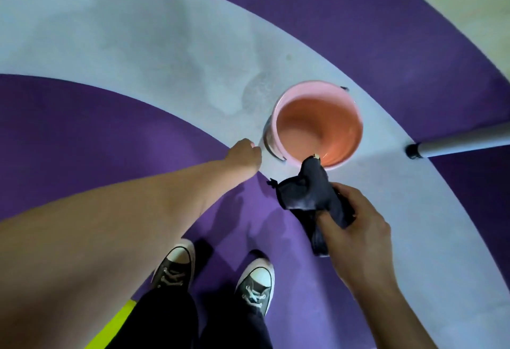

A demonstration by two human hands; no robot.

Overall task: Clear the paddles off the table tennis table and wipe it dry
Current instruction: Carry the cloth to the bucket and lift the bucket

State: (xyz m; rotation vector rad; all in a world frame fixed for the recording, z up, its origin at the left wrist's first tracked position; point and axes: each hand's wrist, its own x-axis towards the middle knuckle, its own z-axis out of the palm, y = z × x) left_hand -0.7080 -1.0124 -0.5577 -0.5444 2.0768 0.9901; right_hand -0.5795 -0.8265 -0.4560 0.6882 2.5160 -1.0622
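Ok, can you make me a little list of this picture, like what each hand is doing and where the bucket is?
left hand: fingers curled, close beside the bucket; I cannot tell if it holds anything
right hand: grips a dark cloth
cloth tip: reaches the bucket's near rim in this view
bucket: pink, upright on the floor
floor: purple and grey bands
sneakers: two, grey with white toes, below the hands
pole: grey with a black tip, at the right edge
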